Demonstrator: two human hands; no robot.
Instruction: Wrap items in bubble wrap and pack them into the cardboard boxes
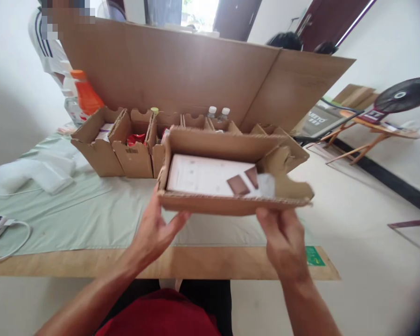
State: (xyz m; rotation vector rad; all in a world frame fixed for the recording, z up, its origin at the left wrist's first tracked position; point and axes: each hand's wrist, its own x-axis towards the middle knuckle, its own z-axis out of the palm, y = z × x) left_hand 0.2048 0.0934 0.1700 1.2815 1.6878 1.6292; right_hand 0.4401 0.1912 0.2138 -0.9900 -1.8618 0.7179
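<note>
Dial centre: held cardboard bin (231, 205). Translucent plastic packaging (45, 170) is lying at nine o'clock; one orange bottle (87, 95) is standing at ten; open cardboard bins (135, 162), in a row, are running from nine to two. Left hand (157, 233), at eight, is grasping the held bin's left end. That bin is being held above the cloth-covered table (91, 224), one white carton (203, 175) lying inside it. Right hand (287, 247), between four and five, is gripping the bin's front near its right end. One black fan (401, 94) is standing between two and three.
</note>
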